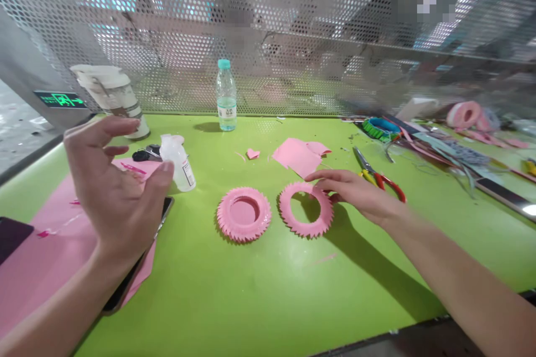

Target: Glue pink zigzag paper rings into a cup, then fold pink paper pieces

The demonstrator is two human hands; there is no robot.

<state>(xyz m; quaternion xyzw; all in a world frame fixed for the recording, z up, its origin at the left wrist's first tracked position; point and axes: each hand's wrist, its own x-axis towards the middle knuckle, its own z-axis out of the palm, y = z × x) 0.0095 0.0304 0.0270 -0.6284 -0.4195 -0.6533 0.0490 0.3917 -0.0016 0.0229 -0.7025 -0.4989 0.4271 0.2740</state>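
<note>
My left hand (119, 189) is raised at the left with its fingers bent and apart from the thumb, holding nothing. Just beyond its thumb stands a small white squeeze bottle (183, 168) with a label. My right hand (355, 192) has its fingers on the upper right edge of a pink paper ring (285, 206) with a toothed rim and an open middle. The fingertips are partly hidden behind the ring. To the left lies a second toothed pink paper ring (226, 222), thicker, with a pink base inside. A phone (125, 290) lies under my left forearm.
Pink paper scraps (298, 156) and a small pink paper heart (253, 154) lie behind the rings. Scissors (372, 173) rest beyond my right hand. A water bottle (226, 100) and a paper cup (119, 95) stand near the perforated screen (176, 39). Paper strips (439, 150) clutter the right.
</note>
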